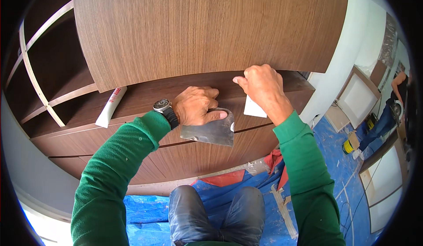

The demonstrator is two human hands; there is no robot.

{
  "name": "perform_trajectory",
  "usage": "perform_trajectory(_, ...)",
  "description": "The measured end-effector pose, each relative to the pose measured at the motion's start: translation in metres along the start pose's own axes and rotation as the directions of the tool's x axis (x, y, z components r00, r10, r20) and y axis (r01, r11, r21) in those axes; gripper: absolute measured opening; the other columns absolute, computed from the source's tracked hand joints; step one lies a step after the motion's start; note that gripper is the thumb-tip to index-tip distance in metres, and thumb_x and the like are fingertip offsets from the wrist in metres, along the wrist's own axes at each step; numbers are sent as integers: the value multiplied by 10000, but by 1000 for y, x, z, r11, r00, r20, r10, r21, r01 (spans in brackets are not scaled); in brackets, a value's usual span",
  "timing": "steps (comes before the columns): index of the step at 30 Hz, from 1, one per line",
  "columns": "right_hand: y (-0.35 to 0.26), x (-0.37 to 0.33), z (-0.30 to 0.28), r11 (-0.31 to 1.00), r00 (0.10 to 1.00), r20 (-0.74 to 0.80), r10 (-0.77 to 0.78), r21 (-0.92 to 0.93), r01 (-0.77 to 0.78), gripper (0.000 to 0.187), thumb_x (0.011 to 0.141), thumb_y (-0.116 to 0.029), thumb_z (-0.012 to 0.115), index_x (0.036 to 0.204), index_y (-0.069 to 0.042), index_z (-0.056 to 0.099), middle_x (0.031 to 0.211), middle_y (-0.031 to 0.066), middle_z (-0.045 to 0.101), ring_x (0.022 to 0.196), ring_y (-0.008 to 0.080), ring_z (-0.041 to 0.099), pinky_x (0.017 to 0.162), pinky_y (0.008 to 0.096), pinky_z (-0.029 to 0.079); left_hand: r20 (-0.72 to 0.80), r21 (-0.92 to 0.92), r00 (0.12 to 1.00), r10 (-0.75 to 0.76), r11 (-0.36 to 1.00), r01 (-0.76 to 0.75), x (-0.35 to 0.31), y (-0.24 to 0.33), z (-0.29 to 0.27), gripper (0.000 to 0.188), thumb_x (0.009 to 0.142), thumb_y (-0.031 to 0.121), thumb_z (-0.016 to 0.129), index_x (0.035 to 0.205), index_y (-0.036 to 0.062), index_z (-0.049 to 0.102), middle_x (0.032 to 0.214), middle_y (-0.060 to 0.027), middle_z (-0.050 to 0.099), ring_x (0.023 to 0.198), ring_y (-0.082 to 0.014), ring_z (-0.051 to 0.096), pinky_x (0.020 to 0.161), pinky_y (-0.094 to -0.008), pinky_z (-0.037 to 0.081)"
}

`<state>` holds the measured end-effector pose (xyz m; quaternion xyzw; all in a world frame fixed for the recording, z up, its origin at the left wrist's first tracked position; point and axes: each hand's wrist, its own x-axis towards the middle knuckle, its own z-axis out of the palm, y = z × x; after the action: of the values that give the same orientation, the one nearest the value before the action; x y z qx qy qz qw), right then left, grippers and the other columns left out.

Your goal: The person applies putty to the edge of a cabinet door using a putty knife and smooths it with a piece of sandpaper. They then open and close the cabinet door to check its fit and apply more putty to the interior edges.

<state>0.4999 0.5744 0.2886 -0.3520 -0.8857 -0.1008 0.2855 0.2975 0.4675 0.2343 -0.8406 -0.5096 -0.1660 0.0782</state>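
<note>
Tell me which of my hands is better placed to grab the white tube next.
Left, probably: your left hand is nearer the tube, though it holds a dark flat sheet that may need setting down. Your right hand is farther off.

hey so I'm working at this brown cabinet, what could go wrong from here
The thin dark sheet in your left hand has exposed corners in front of the brown cabinet front, so it might scratch it. The white tube lies close to the front edge of the ledge; your left sleeve could knock it off. The wrinkled blue floor sheet might catch a foot.
</note>
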Motion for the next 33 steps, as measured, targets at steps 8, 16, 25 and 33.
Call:
perform_trajectory(8,15,-31,-36,958,954,300,24,267,-108,385,884,-281,779,1117,15,695,643,111,646,589,240,646,564,400,505,-51,22,999,-3,1000,4,5,2,1,562,985,516,570,768,31,752,864,-150,646,867,-366,663,765,-491,522)
perform_trajectory(16,14,-46,-19,-167,762,557,-329,760,-628,679,979,-72,534,1601,-9,268,806,36,541,410,66,361,400,256,294,-275,-45,959,-67,997,57,-9,9,26,503,921,443,655,693,1,726,866,-151,653,870,-364,666,789,-474,534)
perform_trajectory(25,-26,-34,30,-623,912,299,-281,667,-410,766,1006,-176,536,1595,94,128,867,57,584,434,132,425,411,288,289,-294,-121,949,-113,989,81,-16,1,41,454,905,434,672,844,-2,781,999,-133,720,998,-335,701,879,-432,555)
perform_trajectory(33,-39,-40,10,-632,897,362,-255,639,-438,730,1011,-168,494,1592,96,140,833,49,575,453,120,445,423,282,333,-425,-96,905,-27,995,-15,-12,-8,60,410,874,423,706,805,27,788,894,-128,745,914,-312,730,805,-416,565)
